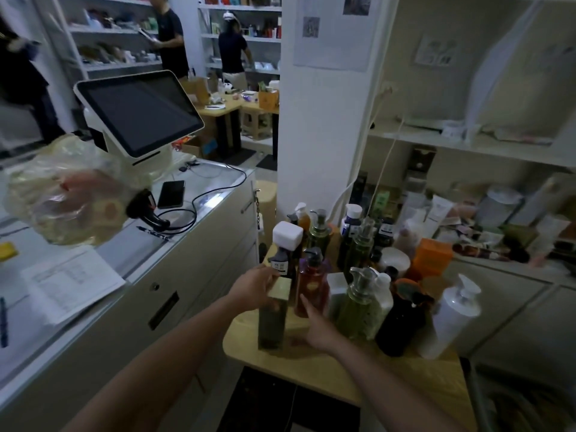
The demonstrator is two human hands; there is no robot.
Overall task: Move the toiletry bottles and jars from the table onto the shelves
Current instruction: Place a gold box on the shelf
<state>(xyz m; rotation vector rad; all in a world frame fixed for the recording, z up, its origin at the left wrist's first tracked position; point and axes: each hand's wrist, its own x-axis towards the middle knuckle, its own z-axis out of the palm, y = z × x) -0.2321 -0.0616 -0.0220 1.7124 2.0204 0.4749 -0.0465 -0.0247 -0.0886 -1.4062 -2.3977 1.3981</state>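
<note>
olive-green and square-sided, the tall bottle (pixel 272 322) stands upright at the near left corner of the wooden table (pixel 327 378), its long axis vertical, a little forward of the crowd of pump bottles behind and to its right. your left hand (pixel 254 286) is the one on it: the fingers wrap behind the gold cap (pixel 280 288) and the thumb curls onto the near face just below, so the hold sits high, at the top end. your right hand (pixel 319 330) lies low on the bottle's right side with fingers fairly straight, reaching toward the foot of the red pump bottle (pixel 311 285). it holds nothing, and you cannot tell whether its fingertips touch that bottle. the shelves (pixel 467 145) lie up and to the right, past the whole cluster, so the bottle probably has to rise straight first and then cross above the pump heads. room is tight on the right, where the red bottle and the green pump bottle (pixel 355 310) stand close. on the left the table edge is just beside the bottle, with the counter (pixel 187 244) beyond. a top-end hold may let the base swing, so a hand under it would help.
</note>
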